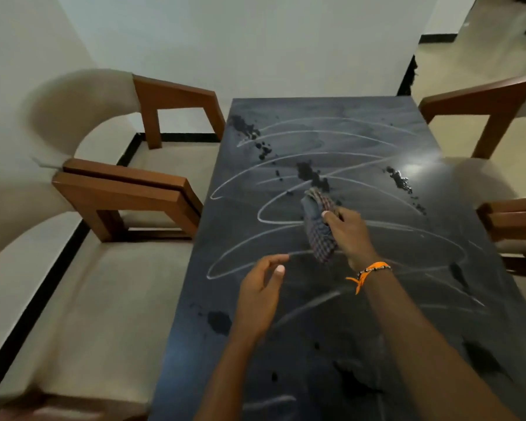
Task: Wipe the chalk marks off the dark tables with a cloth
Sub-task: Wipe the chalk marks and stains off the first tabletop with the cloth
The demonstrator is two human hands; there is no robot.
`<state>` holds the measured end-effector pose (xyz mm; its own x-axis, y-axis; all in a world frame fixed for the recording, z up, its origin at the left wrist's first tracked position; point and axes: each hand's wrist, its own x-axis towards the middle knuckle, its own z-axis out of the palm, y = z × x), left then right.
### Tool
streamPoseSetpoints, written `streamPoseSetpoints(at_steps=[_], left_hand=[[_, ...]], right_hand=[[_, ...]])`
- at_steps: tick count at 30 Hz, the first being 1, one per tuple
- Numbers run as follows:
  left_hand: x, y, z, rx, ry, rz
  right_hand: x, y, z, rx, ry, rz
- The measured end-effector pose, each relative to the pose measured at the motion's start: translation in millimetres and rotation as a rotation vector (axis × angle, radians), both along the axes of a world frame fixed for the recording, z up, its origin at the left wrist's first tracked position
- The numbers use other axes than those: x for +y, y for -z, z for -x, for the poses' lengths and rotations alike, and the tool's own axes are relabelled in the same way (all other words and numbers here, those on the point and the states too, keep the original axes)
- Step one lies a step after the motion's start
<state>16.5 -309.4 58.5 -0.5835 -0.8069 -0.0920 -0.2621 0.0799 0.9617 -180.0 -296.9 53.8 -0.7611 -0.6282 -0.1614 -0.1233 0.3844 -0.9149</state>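
Right hand (pixel 351 230) grips a bunched checked cloth (pixel 319 226), fingers curled round it, cloth pressed on the dark worktop (pixel 286 344) near its middle. Left hand (pixel 260 294) hovers above the worktop nearer the left edge, fingers loosely spread, holding nothing. White looping chalk marks (pixel 286 183) cover the middle and far half. Orange wristband (pixel 369 273) on right wrist. Cushioned wooden chairs (pixel 128 192) along the left edge.

A single head-worn wide-angle view looks forward and steeply down, close above the dark table (pixel 362 123)
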Motion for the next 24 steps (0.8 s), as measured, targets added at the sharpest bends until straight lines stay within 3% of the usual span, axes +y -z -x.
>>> streamPoseSetpoints(at_steps=[3, 6, 10, 12, 16, 20, 24], left_hand=[[-64, 19, -1, -0.155, -0.016, 0.101], [-117, 41, 4, -0.354, -0.013, 0.203], [-162, 68, 5, -0.589, 0.026, 0.289], [-175, 80, 1, -0.621, 0.001, 0.306], [-188, 96, -7, -0.615, -0.073, 0.253], [-188, 101, -12, -0.57, -0.088, 0.192], [-185, 102, -13, -0.622, -0.077, 0.254]], right_hand=[[-54, 2, 22, 0.334, -0.006, -0.068], [-103, 27, 36, 0.393, -0.066, -0.043], [-142, 83, 56, 0.604, -0.365, -0.462], [-154, 112, 55, 0.747, -0.4, -0.584], [-191, 126, 31, 0.915, -0.392, -0.519], [-256, 121, -18, 0.898, -0.554, -0.472], [-285, 119, -69, 0.916, -0.71, -0.392]])
